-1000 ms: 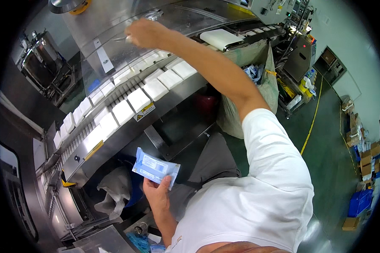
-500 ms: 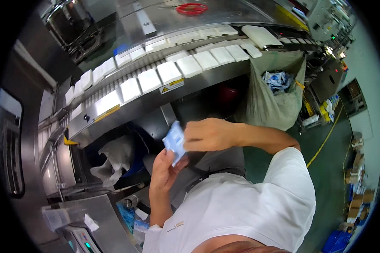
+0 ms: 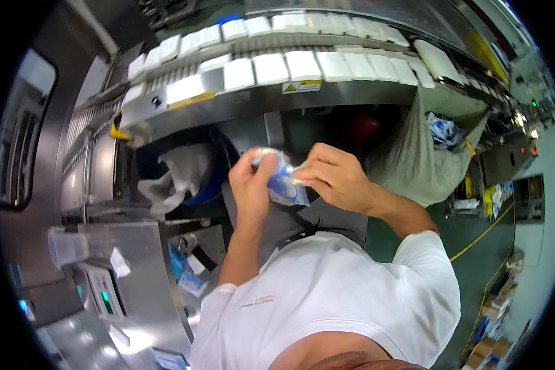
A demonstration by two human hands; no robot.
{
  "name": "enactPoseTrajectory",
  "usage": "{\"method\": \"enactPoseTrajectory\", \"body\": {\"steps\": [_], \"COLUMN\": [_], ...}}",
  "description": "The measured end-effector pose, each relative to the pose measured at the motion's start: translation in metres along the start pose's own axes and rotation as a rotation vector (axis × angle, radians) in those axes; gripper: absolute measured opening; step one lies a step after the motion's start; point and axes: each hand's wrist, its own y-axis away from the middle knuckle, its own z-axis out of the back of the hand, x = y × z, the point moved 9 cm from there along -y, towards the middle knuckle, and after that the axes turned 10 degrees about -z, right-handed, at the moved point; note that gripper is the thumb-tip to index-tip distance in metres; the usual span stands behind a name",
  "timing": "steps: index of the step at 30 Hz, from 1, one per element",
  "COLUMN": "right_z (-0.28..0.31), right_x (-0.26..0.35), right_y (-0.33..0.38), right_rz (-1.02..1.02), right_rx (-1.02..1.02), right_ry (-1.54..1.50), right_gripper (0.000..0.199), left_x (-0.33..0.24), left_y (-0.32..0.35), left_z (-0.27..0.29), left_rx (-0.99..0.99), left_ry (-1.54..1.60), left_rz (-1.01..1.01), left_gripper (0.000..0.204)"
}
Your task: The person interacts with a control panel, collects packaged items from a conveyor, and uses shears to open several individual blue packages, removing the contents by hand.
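A small blue and white sachet [image 3: 282,184] with a shiny, crumpled surface is held between my hands, in front of my body. My left hand [image 3: 251,184] grips its left side, thumb on top. At its right edge my right hand [image 3: 336,177] pinches the film between thumb and fingers. Whether the sachet is torn there, I cannot tell. Beyond my hands runs a conveyor [image 3: 197,102] carrying rows of white folded pads [image 3: 270,69].
Below the conveyor, a blue bin [image 3: 211,192] holds pale crumpled sheeting [image 3: 182,172]. To the right hangs a large greenish sack [image 3: 413,163] with blue and white wrappers [image 3: 444,131] inside. A scale [image 3: 103,290] sits on the steel table [image 3: 145,253] at left.
My right hand has shifted from over the sachet to its right edge. The sachet has turned and now shows its crumpled film. The whole view has swung.
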Motion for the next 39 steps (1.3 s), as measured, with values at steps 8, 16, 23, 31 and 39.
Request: {"method": "enactPoseTrajectory", "body": {"steps": [8,16,23,31,39], "right_z": [-0.012,0.024,-0.005,0.001,0.018], "right_x": [-0.022,0.001,-0.021,-0.03,-0.068], "right_y": [0.036,-0.011,-0.022,-0.01,0.011], "right_rz": [-0.138,-0.124,-0.201,-0.179,-0.41], "right_rx": [0.108,-0.065,-0.102,-0.145,-0.166], "right_ry": [0.097,0.185,-0.104,-0.001,-0.315], "right_gripper": [0.019,0.043,0.017,0.01,0.016], "left_x": [-0.017,-0.024,-0.041,0.0,0.011], "left_y": [-0.047,-0.022,-0.016,-0.023,-0.033], "left_z": [0.035,0.007,-0.008,0.004,0.0], "left_rx": [-0.145,-0.042,0.027,-0.134,-0.143], "left_ry": [0.455,0.219,0.026,0.228,0.281], "left_rz": [-0.044,-0.081,-0.233,-0.122,-0.074], "left_gripper": [0.013,0.019,0.018,0.019,0.021]}}
